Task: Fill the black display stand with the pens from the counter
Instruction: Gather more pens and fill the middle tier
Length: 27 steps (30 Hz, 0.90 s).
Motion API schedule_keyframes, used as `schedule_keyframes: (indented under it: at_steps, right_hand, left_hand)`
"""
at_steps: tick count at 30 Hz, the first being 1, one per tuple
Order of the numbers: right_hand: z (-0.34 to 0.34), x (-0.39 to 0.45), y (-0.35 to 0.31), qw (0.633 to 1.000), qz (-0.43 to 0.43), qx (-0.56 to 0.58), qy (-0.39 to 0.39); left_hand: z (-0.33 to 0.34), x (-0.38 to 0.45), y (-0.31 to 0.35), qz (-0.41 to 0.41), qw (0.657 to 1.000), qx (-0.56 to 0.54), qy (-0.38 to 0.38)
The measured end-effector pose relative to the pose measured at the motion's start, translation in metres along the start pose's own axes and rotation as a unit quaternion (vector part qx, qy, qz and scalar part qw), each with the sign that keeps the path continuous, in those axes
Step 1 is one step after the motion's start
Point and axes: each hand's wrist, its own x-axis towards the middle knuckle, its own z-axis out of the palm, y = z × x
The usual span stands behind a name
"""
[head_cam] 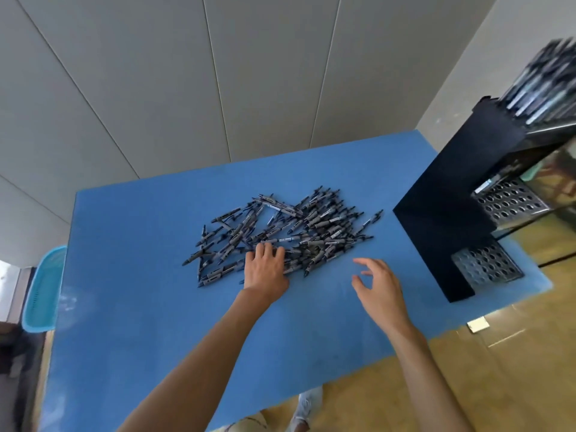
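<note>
A loose pile of dark grey pens [299, 229] lies in the middle of the blue counter [140, 307]. My left hand [265, 269] rests palm-down on the pile's near edge, fingers on the pens. Just right of the pile my right hand [378, 282] hovers over bare counter, fingers spread and lightly curled, holding nothing. The black stepped display stand [445, 194] is at the counter's right edge. Its two lower perforated tiers [486, 265] show open holes, and its top tier holds several upright pens [545, 79], blurred.
A turquoise plastic basket [43, 291] hangs off the counter's left side. Grey wall panels rise behind the counter. Yellowish floor shows past the right and near edges, with a small white slip [478, 324] lying on it.
</note>
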Motion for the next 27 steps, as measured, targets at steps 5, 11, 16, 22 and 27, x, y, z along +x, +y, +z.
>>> schedule_keyframes:
  at_steps: [5,11,16,22,27]
  right_hand:
    - [-0.009,-0.004,0.003,1.0,0.003,0.006,0.013]
    - [-0.009,-0.004,0.012,1.0,0.001,-0.002,0.003]
    - [-0.002,0.0,0.007,1.0,-0.011,-0.001,-0.016]
    - [0.008,0.003,-0.003,0.999,-0.035,0.003,-0.041]
    - [0.016,0.004,-0.01,0.998,-0.047,0.005,-0.051]
  left_hand:
    - [-0.004,0.01,0.006,0.012,0.998,0.051,-0.03]
    - [-0.008,-0.014,-0.002,-0.067,0.995,-0.072,0.011]
    - [0.006,-0.038,-0.023,-0.212,0.945,-0.233,0.087]
    - [0.022,-0.032,-0.03,-0.178,0.959,-0.213,0.062]
    - [0.011,-0.042,-0.051,-0.126,0.979,-0.161,-0.025]
